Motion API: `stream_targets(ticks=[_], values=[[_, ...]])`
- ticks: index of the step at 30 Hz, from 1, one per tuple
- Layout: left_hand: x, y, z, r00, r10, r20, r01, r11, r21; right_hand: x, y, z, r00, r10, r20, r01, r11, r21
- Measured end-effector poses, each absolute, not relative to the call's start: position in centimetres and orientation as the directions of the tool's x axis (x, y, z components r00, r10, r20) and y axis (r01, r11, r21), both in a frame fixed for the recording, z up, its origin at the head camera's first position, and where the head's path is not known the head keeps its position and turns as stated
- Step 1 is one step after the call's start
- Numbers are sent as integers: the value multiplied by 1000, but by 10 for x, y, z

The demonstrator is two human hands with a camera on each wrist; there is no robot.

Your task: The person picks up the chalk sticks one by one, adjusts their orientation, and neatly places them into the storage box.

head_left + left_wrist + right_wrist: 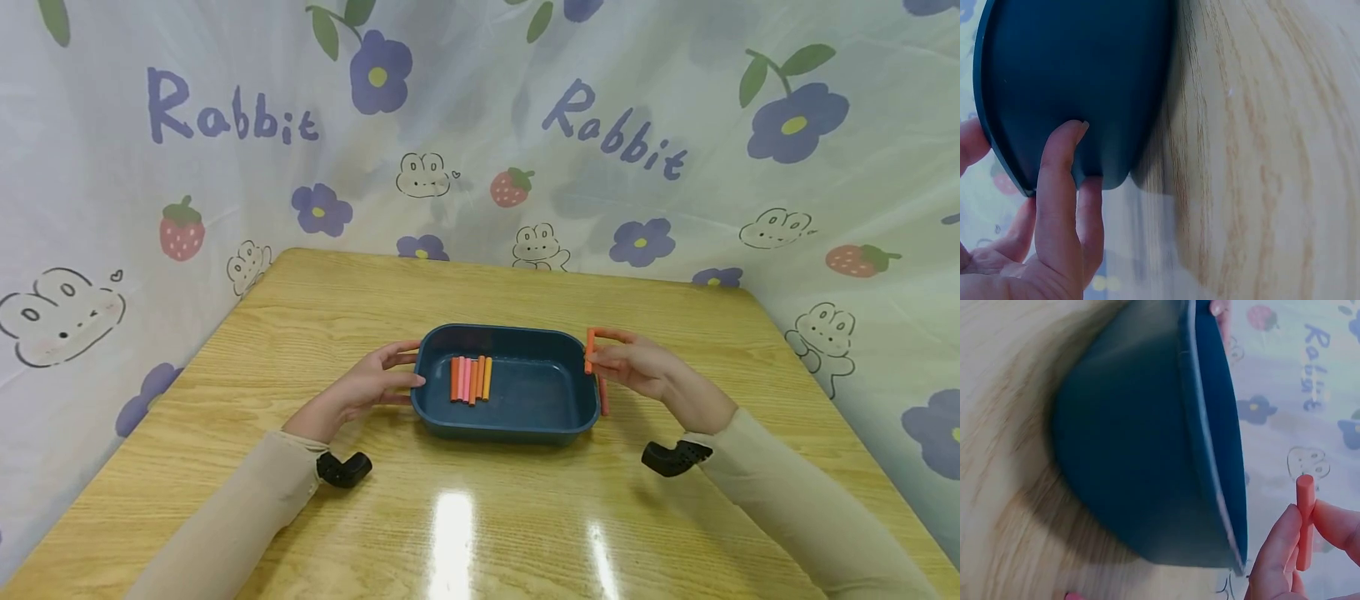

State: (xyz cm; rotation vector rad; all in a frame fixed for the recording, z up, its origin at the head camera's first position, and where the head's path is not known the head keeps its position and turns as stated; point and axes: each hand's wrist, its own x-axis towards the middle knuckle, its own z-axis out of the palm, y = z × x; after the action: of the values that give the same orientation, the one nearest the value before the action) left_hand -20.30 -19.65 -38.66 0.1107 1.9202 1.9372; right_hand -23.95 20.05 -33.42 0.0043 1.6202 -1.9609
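My left hand (363, 385) grips the left end of a dark blue plastic basin (517, 432), thumb at the rim and fingers against the outer wall (1085, 69). Between the thumb and fingers of my right hand (637, 364) is an orange stick, shaped like a crayon (589, 350). It is pinched upright at the basin's right rim in the head view, and the right wrist view shows the smooth stick (1305, 522) beside the rim. Inside the basin, toward the left, several orange, pink and yellow sticks (471, 380) lie side by side.
A reddish stick (603, 397) lies on the wooden table (337, 533) just right of the basin, partly below my right hand. Behind the table hangs a printed cloth (465, 100). Black wrist devices (345, 470) sit at both cuffs.
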Motion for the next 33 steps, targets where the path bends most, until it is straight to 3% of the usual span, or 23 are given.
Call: stream_targets(ticks=[33], values=[[-205,-198,-389,-911,348,-220,-218,47,975,-262,127,-318,-747,-488,-452,509,17,-860]])
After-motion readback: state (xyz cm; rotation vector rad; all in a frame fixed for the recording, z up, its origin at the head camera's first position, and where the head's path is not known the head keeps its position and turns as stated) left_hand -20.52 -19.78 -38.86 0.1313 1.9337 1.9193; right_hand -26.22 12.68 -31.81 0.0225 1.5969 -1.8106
